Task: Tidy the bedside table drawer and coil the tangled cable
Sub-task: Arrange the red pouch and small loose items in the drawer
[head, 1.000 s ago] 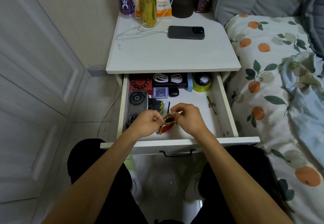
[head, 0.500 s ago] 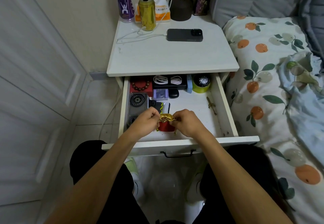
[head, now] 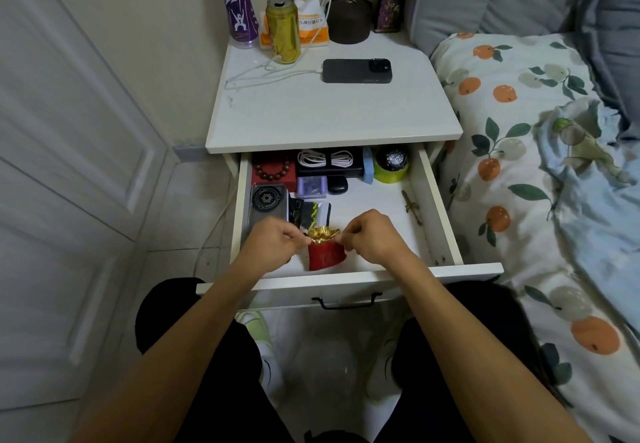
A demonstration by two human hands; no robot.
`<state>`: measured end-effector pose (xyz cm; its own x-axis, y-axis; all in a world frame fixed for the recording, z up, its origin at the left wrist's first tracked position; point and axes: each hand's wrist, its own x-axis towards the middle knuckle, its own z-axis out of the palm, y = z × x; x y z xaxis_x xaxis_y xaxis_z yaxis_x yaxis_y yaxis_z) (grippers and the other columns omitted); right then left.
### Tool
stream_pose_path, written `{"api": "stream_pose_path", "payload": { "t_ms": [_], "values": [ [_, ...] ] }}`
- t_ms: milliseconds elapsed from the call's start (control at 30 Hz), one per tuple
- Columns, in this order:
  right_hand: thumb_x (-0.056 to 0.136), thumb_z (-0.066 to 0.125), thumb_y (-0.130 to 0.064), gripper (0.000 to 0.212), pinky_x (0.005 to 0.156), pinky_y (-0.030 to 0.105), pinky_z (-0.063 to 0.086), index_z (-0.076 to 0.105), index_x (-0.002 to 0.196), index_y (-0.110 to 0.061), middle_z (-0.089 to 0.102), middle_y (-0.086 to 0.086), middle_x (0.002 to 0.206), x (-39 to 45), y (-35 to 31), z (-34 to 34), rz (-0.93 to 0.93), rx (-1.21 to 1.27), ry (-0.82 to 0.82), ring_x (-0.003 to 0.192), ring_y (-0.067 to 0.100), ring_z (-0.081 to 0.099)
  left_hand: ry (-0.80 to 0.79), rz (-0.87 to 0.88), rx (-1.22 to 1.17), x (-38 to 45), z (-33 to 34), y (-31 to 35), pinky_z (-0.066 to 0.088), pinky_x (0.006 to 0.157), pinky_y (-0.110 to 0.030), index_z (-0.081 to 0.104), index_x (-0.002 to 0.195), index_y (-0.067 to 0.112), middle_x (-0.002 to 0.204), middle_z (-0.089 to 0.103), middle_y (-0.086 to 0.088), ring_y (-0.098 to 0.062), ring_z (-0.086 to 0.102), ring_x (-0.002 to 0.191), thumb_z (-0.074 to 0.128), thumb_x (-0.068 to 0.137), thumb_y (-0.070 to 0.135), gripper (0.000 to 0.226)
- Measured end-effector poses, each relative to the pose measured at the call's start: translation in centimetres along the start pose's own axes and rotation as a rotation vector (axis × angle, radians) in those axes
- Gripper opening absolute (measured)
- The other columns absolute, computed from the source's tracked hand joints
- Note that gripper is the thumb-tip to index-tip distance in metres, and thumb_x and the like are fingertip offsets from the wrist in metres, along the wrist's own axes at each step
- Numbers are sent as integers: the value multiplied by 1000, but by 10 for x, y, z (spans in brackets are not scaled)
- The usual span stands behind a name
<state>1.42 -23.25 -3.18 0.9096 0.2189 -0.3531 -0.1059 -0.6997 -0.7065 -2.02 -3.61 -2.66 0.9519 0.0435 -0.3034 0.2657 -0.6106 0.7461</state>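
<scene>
Now pinching a small red pouch at its gathered gold top — left hand on one side, right hand on the other, fingers curled, over the front edge of the open drawer. Coiled white cable at the drawer's back edge, on a black box — beside a bead bracelet in the back left corner.

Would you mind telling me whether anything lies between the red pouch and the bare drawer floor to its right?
Nothing visible does. Both hands pinch the red pouch; the drawer floor beside it is bare up to the small brass piece.
</scene>
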Motion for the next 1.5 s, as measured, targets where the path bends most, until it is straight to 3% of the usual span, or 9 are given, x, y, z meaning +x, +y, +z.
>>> {"api": "stream_pose_path", "payload": {
  "t_ms": [100, 233, 367, 600, 767, 933, 1133, 1367, 1500],
  "values": [
    [89, 69, -23, 18, 60, 20, 42, 77, 80, -10, 71, 1, 71, -4, 5, -9, -1, -34, -16, 57, 3, 54, -16, 20, 26, -5, -9, -3, 46, 54, -14, 77, 76, 18, 57, 65, 8, -3, 57, 53, 69, 88, 16, 14],
    [89, 69, -25, 16, 58, 17, 41, 77, 84, -12, 70, 1, 70, -7, 11, -18, 4, -63, 2, 61, 4, 56, 38, 25, 164, -7, -27, -8, 46, 61, -22, 78, 76, 15, 59, 64, 11, -8, 60, 64, 67, 86, 11, 16],
    [90, 66, -25, 14, 60, 20, 43, 74, 81, -18, 69, -2, 70, -8, 5, -10, -14, -112, -25, 65, 8, 59, 30, 67, 298, -13, -34, -7, 51, 70, -28, 77, 73, 10, 73, 73, -6, -19, 66, 74, 65, 86, 15, 18],
    [90, 61, -14, 12, 78, 28, 52, 71, 83, -13, 69, -4, 80, -14, -20, 11, -126, -26, -293, 77, 8, 63, -45, 145, 350, -28, -54, -12, 50, 67, -24, 79, 78, 13, 80, 74, -3, -14, 66, 73, 64, 82, 8, 16],
    [89, 62, -25, 18, 86, 34, 49, 66, 102, -13, 66, 5, 105, 1, -40, 37, -159, -209, -344, 98, 22, 60, -79, 110, 371, -31, -60, -21, 56, 72, -32, 76, 73, 9, 75, 72, -6, -15, 65, 71, 64, 80, 12, 15],
    [89, 62, -34, 43, 99, 34, 45, 55, 130, -27, 58, -2, 128, 21, -50, 60, -104, -370, -597, 112, 19, 55, -87, 92, 322, -31, -65, -19, 50, 65, -29, 71, 70, -1, 73, 68, -16, -23, 64, 69, 65, 79, 10, 15],
    [91, 59, -24, 32, 96, 29, 46, 64, 123, -24, 61, -4, 123, 26, -53, 65, -121, -329, -646, 110, 16, 57, -44, 39, 274, -30, -72, -27, 37, 56, -10, 73, 75, 2, 78, 70, -11, -11, 59, 68, 64, 86, 13, 17],
    [88, 64, -41, 38, 87, 32, 47, 66, 116, -16, 63, 2, 113, 35, -49, 73, -123, -414, -555, 98, 19, 59, 1, 51, 435, -30, -66, -28, 49, 66, -26, 76, 86, 13, 85, 72, -5, -18, 65, 78, 59, 92, 23, 21],
    [90, 67, -28, 21, 76, 32, 54, 70, 94, -8, 67, 5, 85, 36, -54, 81, -77, -240, -513, 78, 19, 63, 122, 24, 450, -28, -56, -22, 54, 72, -31, 77, 85, 20, 89, 72, 1, -18, 65, 80, 60, 91, 27, 19]
  ]
}}
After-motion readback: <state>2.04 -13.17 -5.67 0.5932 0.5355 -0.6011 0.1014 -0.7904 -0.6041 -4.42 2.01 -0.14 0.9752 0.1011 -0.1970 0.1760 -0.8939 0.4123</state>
